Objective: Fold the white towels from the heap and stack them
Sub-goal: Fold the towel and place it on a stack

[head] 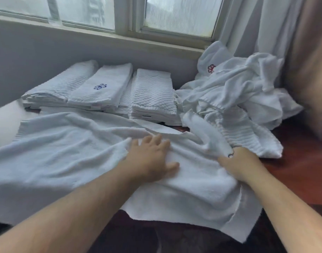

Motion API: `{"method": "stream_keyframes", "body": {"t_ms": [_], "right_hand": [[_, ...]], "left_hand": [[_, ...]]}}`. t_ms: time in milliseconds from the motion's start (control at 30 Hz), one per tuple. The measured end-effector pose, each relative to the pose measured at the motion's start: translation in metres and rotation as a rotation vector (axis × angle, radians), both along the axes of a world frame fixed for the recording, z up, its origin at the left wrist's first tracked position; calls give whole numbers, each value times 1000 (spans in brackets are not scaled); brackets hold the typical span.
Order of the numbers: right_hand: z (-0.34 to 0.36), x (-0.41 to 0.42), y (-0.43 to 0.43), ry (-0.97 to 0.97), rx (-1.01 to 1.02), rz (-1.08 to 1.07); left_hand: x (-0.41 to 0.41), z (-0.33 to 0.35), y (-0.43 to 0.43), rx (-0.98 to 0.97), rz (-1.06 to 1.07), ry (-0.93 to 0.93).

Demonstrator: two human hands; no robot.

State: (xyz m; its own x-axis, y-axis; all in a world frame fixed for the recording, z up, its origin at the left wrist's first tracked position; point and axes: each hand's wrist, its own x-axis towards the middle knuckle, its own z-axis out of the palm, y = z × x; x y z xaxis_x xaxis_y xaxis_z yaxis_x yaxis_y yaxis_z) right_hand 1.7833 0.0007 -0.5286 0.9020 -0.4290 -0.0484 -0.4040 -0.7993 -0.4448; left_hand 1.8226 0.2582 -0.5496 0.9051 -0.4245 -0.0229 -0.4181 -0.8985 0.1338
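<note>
On the table [302, 170], towel [65, 161] under flat, released left grip [151, 157], right grip [238, 161] clutching its fold

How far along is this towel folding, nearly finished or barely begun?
Somewhere in the middle. Done: several folded towels sit in neat piles under the window. In hand: one spread towel lies on the table; the left hand presses it flat while the right hand grips a bunched fold. Left: a rumpled heap at the right, not yet folded.
</note>
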Motion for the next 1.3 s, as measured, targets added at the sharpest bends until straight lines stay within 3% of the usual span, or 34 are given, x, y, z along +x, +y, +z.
{"method": "stream_keyframes", "body": {"t_ms": [167, 233, 300, 400, 467, 533, 600, 633, 733, 833, 900, 967, 1033, 1100, 1200, 1300], "right_hand": [[21, -5, -33, -472, 762, 92], [26, -6, -44, -469, 834, -1], [23, -11, -57, -308, 874, -95], [14, -21, -63, -24, 812, -13], [14, -27, -58, 37, 729, 94], [20, -30, -59, 41, 778, 214], [29, -36, -69, 156, 850, 378], [33, -40, -74, 269, 777, 449], [40, -44, -91, 443, 113, 460], [38, -38, -104, 166, -214, 179], [33, -35, -107, -145, -171, 2], [27, -31, -108, -265, -84, -102], [23, -29, -105, -134, -24, -145], [21, -29, -99, 2, 189, -135], [21, -21, -92, -56, 577, -158], [25, -6, -83, 2, 693, -128]], "left_hand": [[1, -8, 3, -99, -107, -93], [0, -8, 4, -69, -146, -127], [1, -4, 3, 23, -115, -90], [5, 8, -9, 103, -43, -109], [7, 10, -22, 22, -114, -148], [7, 8, -33, -104, -246, -41], [6, 2, -40, -105, -289, 74], [8, -1, -43, -75, -280, 83], [15, -9, -48, -14, -233, 61], [16, -15, -50, 15, -204, 20], [11, -18, -52, -11, -191, 2], [6, -19, -55, -26, -183, -12], [0, -18, -58, -6, -173, -34], [-5, -16, -58, 29, -177, -69], [-8, -9, -58, -55, -148, -94], [-5, -12, -59, -195, -141, -153]]}}
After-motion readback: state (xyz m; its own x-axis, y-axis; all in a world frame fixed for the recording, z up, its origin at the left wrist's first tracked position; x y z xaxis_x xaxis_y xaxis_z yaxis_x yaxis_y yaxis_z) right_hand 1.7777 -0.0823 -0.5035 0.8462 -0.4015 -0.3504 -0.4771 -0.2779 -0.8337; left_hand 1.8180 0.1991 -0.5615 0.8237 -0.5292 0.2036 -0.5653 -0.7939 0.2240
